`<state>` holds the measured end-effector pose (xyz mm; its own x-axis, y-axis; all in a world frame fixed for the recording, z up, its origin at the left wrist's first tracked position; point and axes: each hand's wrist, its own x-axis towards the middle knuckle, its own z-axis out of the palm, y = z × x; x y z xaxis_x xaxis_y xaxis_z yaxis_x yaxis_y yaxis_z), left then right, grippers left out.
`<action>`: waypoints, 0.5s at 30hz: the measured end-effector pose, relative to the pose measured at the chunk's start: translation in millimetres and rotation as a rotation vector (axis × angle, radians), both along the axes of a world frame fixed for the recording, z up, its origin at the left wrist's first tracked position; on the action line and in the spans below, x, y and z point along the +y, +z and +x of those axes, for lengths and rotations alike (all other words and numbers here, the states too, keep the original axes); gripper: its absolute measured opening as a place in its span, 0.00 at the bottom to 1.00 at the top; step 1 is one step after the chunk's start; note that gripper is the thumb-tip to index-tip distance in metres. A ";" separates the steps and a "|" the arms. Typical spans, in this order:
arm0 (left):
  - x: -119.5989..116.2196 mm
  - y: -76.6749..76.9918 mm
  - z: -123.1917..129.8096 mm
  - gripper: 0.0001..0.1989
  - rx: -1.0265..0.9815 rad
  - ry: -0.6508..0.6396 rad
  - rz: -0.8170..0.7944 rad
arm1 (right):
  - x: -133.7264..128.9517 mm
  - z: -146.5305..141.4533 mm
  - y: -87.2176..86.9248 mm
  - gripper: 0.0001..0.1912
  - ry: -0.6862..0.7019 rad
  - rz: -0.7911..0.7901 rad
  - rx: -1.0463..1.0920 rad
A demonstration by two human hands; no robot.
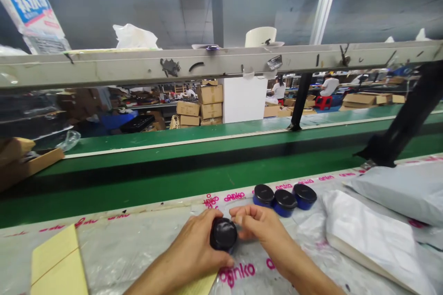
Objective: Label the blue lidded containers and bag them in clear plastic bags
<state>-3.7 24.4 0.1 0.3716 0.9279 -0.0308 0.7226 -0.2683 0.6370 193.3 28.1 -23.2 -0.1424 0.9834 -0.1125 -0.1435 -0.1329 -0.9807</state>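
A small round container with a glossy black top [224,234] is in my left hand [194,246], thumb and fingers wrapped around its side. At its right edge is my right hand [258,223], fingers curled in a pinch; whatever they hold, if anything, is too small to make out. Just beyond the right hand, several similar round containers with black tops and blue sides [284,203] stand close together on the plastic-covered bench [117,244]. Below my left hand, part of a yellow sheet [200,284] shows.
More yellow paper [58,262] lies at left. White packets [370,235] and a grey plastic bag [404,189] lie at right. Behind the bench runs a green conveyor belt [207,170], with a black post [398,120] and overhead shelf [221,62]. A cardboard box [44,161] sits far left.
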 end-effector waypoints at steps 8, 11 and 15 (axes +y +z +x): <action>9.5 -18.2 15.2 0.22 -0.143 -0.009 0.147 | -3.2 8.1 0.1 0.14 -0.016 -0.029 0.016; 12.3 -27.7 16.8 0.31 -0.272 -0.019 0.225 | -2.5 9.1 -0.7 0.12 -0.008 -0.007 0.018; 11.4 -35.3 21.0 0.32 -0.352 0.083 0.183 | -3.0 5.0 -3.9 0.11 -0.008 0.027 -0.001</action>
<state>17.3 35.8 -35.2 0.2535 0.9336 0.2531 0.4929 -0.3498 0.7967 198.3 25.0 -27.1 -0.1340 0.9873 -0.0856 -0.1435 -0.1048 -0.9841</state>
